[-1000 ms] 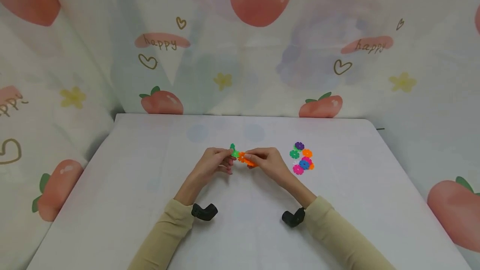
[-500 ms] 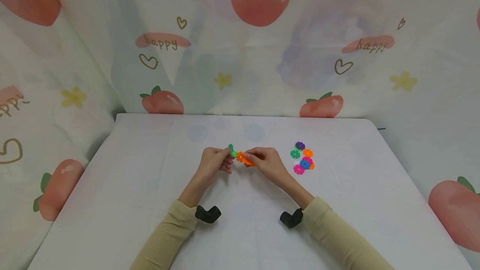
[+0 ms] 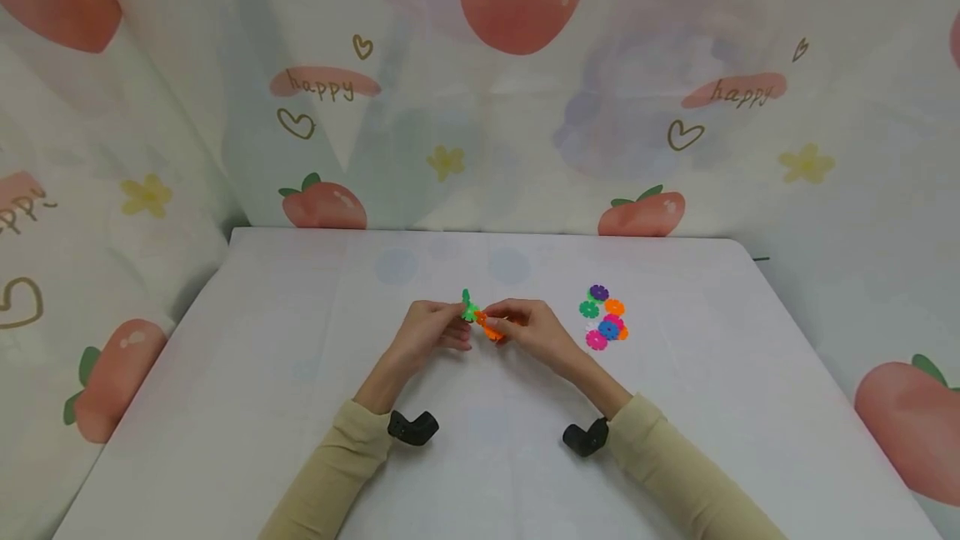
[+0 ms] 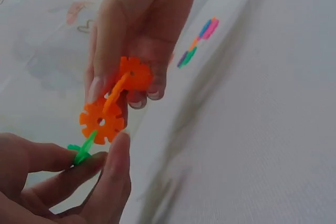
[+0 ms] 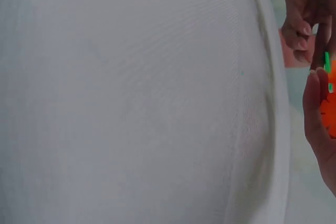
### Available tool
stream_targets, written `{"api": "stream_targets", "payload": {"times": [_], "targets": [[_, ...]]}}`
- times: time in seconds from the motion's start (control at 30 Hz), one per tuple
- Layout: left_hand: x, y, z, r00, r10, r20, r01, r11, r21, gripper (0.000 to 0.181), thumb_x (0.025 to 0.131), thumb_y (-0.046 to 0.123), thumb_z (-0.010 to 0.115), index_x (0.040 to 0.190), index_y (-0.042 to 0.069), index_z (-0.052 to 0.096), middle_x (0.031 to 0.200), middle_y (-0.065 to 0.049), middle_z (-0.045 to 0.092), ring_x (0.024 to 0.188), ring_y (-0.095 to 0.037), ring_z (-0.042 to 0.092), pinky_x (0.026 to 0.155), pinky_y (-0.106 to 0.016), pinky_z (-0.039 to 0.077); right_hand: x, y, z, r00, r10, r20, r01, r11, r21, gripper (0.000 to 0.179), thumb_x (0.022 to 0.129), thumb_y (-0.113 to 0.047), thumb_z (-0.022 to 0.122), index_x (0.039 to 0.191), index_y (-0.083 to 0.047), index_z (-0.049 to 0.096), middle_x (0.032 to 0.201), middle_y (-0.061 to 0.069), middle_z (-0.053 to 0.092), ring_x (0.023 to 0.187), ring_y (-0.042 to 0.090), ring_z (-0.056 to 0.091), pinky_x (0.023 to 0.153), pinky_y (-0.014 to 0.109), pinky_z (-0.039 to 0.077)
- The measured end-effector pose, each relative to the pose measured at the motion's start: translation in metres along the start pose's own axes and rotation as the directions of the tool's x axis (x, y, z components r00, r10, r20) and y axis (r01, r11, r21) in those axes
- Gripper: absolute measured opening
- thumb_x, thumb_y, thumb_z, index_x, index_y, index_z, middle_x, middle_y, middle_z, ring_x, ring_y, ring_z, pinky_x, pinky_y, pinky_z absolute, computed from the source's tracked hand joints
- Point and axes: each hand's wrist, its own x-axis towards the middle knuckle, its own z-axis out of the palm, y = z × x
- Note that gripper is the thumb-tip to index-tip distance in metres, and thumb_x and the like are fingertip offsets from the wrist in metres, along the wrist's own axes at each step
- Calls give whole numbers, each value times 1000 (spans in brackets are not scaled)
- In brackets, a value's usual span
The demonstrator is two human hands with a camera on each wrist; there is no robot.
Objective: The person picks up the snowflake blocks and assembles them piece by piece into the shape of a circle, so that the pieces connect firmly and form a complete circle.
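My left hand (image 3: 423,332) pinches green snowflake discs (image 3: 470,312) between thumb and fingers over the middle of the table. Opposite it, my right hand (image 3: 532,327) grips orange snowflake discs (image 3: 492,332) that form a short chain. In the left wrist view, a notched orange disc (image 4: 88,121) meets the edge of a green disc (image 4: 84,152) held in the left fingertips, and more orange discs run up into the right fingers. At the right border of the right wrist view, part of an orange disc (image 5: 329,116) and a green edge (image 5: 327,62) show.
Right of the hands, a loose group of discs lies on the white table (image 3: 480,473), among them a purple disc (image 3: 598,292), a blue disc (image 3: 608,329) and a pink disc (image 3: 596,340). Behind the table hangs a printed cloth (image 3: 480,132).
The right hand has shifted slightly left toward the left hand. The orange discs have turned and now slant downward from the green ones. The loose discs stay in place.
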Motion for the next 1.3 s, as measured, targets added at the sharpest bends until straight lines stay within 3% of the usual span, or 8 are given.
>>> {"api": "stream_targets", "payload": {"times": [0.17, 0.3, 0.4, 0.53, 0.67, 0.77, 1.07, 1.3], "targets": [[0, -2, 3, 996, 33, -79, -26, 996, 85, 31, 102, 14, 62, 112, -14, 72, 92, -26, 76, 68, -22, 77, 73, -35, 64, -1, -2, 7, 1000, -3, -22, 3, 1000, -11, 22, 98, -14, 70, 117, -3, 71, 110, 13, 75, 87, 23, 75, 85, 30, 61], [1, -4, 4, 987, 91, -133, -81, 993, 81, 27, 101, 11, 65, 114, -11, 73, 101, -27, 76, 79, -30, 79, 80, -38, 63, -2, -7, 14, 999, -31, -32, 30, 999, -36, 24, 96, -14, 73, 117, -3, 73, 109, 14, 76, 87, 22, 76, 84, 30, 62], [2, -5, 3, 982, 130, -137, -124, 991, 46, 27, 100, 9, 66, 119, -9, 72, 113, -27, 73, 85, -31, 78, 83, -40, 63, -1, -9, 18, 998, -54, -32, 52, 996, -75, 27, 95, -18, 75, 119, -4, 74, 110, 11, 76, 90, 20, 76, 83, 29, 61], [2, -4, -1, 991, 124, -46, -124, 992, 5, 35, 102, 14, 63, 131, -6, 66, 123, -26, 70, 89, -27, 78, 85, -43, 63, 0, -9, 21, 996, -61, -61, 54, 992, -111, 28, 93, -21, 78, 118, -8, 76, 111, 7, 76, 93, 19, 75, 83, 28, 61], [4, -4, -3, 996, 42, 75, -39, 999, -37, 46, 101, 20, 66, 143, 3, 57, 126, -22, 69, 89, -24, 78, 85, -41, 63, 0, -8, 22, 996, -44, -81, 35, 993, -112, 30, 92, -21, 79, 119, -9, 75, 111, 6, 76, 92, 18, 74, 82, 26, 60], [5, -5, -4, 992, 7, 125, 0, 999, -51, 51, 99, 17, 68, 146, 6, 54, 127, -20, 68, 87, -22, 77, 83, -38, 63, -1, -7, 23, 995, -49, -84, 39, 992, -118, 31, 91, -20, 80, 120, -9, 75, 111, 6, 76, 91, 18, 74, 79, 25, 59], [8, -8, -9, 979, -19, 204, 37, 996, -85, 49, 100, 13, 64, 148, 7, 52, 119, -18, 69, 84, -19, 75, 76, -32, 62, -6, -5, 15, 997, -78, -27, 71, 974, -215, 35, 92, -32, 79, 123, -17, 74, 111, -4, 75, 97, 15, 66, 85, 26, 57], [10, -9, -13, 981, -61, 183, 67, 997, -27, 50, 98, 8, 65, 146, 10, 55, 117, -15, 69, 95, -19, 71, 79, -37, 63, -11, 5, -9, 994, -91, -54, 72, 956, -283, 27, 99, -35, 70, 117, -15, 77, 109, -2, 76, 98, 16, 67, 87, 29, 58]]}}
